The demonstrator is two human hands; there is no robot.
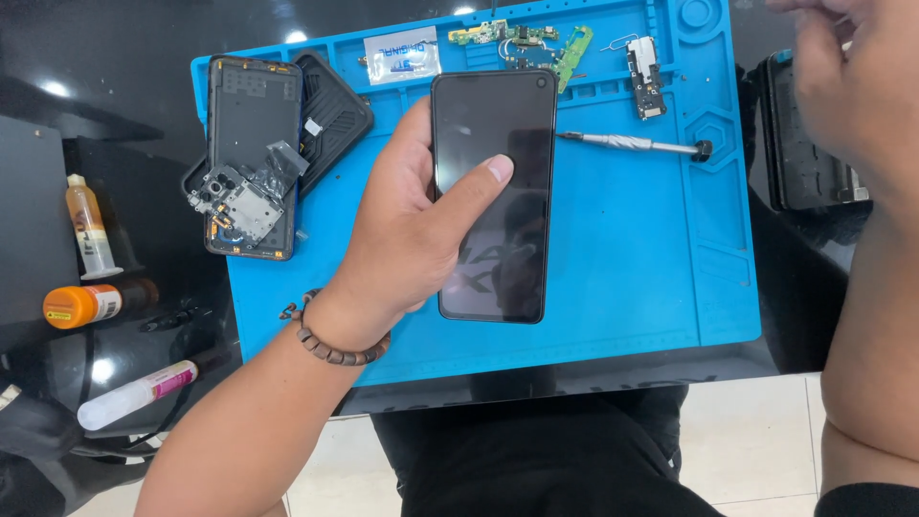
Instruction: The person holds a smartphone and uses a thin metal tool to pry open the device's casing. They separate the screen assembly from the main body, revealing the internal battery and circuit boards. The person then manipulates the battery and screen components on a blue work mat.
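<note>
Black smartphone (493,196), screen dark and facing up, held lengthwise above the blue mat, thumb across its glass

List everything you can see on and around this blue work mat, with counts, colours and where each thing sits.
smartphone: one, black, dark screen, held over the mat
repair mat: one, blue, on the black table
phone back housings: two, black, mat's left end
circuit boards: several small, green and black, mat's top edge
small packet: one, clear and blue, top edge
screwdriver: one, silver, right of the smartphone
bottles: three, orange, amber and white, off the mat's left
bead bracelet: one, brown, left wrist
left hand: grips the smartphone, thumb on screen
right hand: raised, top right, holding nothing visible
</note>
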